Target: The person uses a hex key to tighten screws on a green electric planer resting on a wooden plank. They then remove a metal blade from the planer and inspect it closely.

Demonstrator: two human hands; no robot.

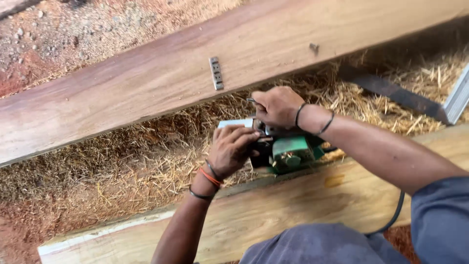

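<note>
Head view: green planer (292, 152) lengthwise along beam (303, 205)

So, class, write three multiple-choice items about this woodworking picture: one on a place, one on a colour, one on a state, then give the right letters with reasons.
1. Where does the small metal blade strip lie?
A. on the far plank
B. in the wood shavings
C. in a hand

2. What colour is the power tool?
A. yellow
B. green
C. red

3. What is the right hand doing?
A. hanging free
B. resting flat on the plank
C. gripping a thin tool at the machine

Answers: 1 A, it rests on the plank's top face. 2 B, its body is green. 3 C, the fingers close round the thin tool while the left hand steadies the machine.
</note>
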